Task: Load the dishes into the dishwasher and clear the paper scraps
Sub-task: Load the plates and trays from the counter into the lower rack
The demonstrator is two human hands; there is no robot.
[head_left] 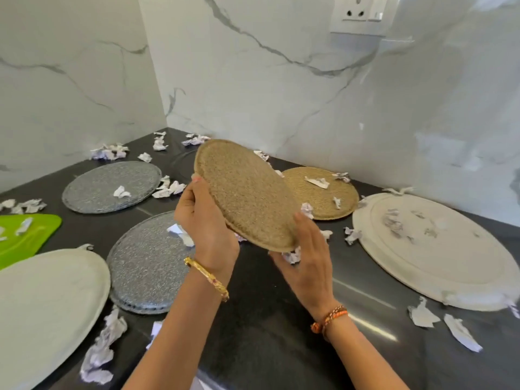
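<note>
A round gold textured plate is tilted in the air above the black counter, underside toward me. My left hand grips its left rim. My right hand cups its lower right edge, with a crumpled paper scrap caught under the fingers. A second gold plate lies flat behind, with scraps on it. Two grey speckled plates lie to the left. Crumpled paper scraps are scattered over the counter.
A large white round plate with scraps on it lies at right, another white plate at lower left. A green board sits at the left edge. Marble walls close the corner behind; a wall socket is above.
</note>
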